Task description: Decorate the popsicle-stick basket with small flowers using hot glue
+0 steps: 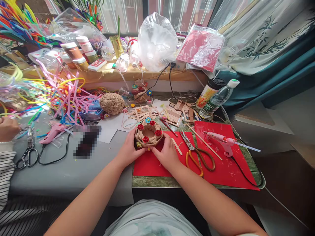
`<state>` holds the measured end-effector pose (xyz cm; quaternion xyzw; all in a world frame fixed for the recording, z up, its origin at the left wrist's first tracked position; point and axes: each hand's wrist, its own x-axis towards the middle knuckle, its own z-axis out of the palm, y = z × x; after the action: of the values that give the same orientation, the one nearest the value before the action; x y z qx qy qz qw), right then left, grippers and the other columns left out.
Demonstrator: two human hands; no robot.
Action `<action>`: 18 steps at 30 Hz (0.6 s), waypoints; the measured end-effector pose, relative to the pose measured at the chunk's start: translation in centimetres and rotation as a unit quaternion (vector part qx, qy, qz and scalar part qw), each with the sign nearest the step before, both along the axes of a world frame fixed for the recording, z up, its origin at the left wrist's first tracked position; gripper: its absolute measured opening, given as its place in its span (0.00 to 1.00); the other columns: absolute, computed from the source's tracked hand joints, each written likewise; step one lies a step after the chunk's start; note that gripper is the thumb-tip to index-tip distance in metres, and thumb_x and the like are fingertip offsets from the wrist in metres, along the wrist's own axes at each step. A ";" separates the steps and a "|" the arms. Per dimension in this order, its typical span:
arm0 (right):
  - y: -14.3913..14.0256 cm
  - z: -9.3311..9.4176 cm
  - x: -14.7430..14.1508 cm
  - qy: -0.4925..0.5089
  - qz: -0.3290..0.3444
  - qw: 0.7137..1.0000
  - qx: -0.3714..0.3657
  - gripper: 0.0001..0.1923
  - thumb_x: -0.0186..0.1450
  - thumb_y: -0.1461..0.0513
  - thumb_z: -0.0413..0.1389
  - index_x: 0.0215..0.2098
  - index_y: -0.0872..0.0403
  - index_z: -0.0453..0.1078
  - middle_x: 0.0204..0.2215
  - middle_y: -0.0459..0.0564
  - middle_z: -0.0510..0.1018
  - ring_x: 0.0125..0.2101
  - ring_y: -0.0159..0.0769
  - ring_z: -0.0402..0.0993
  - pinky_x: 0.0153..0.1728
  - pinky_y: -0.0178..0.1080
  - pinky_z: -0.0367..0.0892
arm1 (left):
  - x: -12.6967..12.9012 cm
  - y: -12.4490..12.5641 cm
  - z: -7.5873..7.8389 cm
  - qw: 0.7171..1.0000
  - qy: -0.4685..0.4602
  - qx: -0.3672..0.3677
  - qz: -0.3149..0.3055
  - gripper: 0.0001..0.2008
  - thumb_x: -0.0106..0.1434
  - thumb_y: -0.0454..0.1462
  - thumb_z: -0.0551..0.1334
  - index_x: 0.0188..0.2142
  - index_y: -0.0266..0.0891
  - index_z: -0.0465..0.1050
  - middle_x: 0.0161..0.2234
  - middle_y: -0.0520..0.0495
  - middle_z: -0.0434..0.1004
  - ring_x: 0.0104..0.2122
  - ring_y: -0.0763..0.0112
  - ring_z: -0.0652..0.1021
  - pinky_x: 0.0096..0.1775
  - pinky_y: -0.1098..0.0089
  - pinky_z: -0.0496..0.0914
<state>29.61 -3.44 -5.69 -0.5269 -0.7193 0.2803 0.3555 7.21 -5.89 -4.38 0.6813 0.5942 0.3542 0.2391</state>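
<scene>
Striped sleeve [6, 170] of a co-worker sits far left, near black scissors [26, 157] and a pink glue gun [52, 131]. At centre, the left hand [129, 149] and right hand [167, 154] clasp a twine-wrapped basket [149, 132] bearing 4 red roses, resting on red paper [152, 164]; seemingly decorating. Any next turn needs gentle fingers. Orange-handled scissors [198, 155] lie rightward.

Landmark: ball of twine [112, 103] on the bench [69, 173]. Right of it, loose wooden sticks [172, 113], then two bottles [216, 95]. Farther right and nearer, orange-handled scissors [197, 154] and a pink glue gun [225, 141] lie on red paper [228, 170]. Left of it, pipe cleaners [66, 95], another pink glue gun [52, 132], black scissors [27, 155]. Behind it, paint jars [76, 54] and a clear plastic bag [156, 41].
</scene>
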 end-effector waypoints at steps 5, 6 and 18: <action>0.0 -0.3 -0.2 -0.015 -0.001 1.000 0.006 0.38 0.68 0.49 0.64 0.68 0.53 0.57 0.61 0.66 0.73 0.63 0.60 0.70 0.63 0.64 0.66 | 0.3 0.0 -0.4 1.000 0.011 0.005 0.018 0.52 0.63 0.47 0.72 0.77 0.48 0.43 0.75 0.37 0.53 0.75 0.49 0.58 0.74 0.49 0.57; 0.0 -0.3 -0.2 -0.015 0.000 1.000 0.006 0.38 0.68 0.49 0.64 0.68 0.53 0.56 0.61 0.66 0.73 0.63 0.60 0.70 0.63 0.64 0.66 | 0.3 -0.1 -0.4 1.000 0.012 0.005 0.019 0.51 0.63 0.47 0.71 0.77 0.47 0.43 0.75 0.37 0.53 0.75 0.49 0.58 0.74 0.49 0.57; -0.2 0.2 0.1 -0.018 0.008 1.000 -0.008 0.48 0.59 0.52 0.71 0.70 0.49 0.54 0.64 0.63 0.71 0.65 0.59 0.68 0.65 0.62 0.66 | 0.3 0.0 0.1 1.000 0.007 -0.001 0.020 0.53 0.62 0.52 0.72 0.76 0.46 0.44 0.75 0.36 0.53 0.75 0.47 0.58 0.74 0.47 0.56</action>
<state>29.69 -3.61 -5.53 -0.5288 -0.7277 0.2790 0.3361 7.53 -5.94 -4.29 0.6715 0.6096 0.3535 0.2293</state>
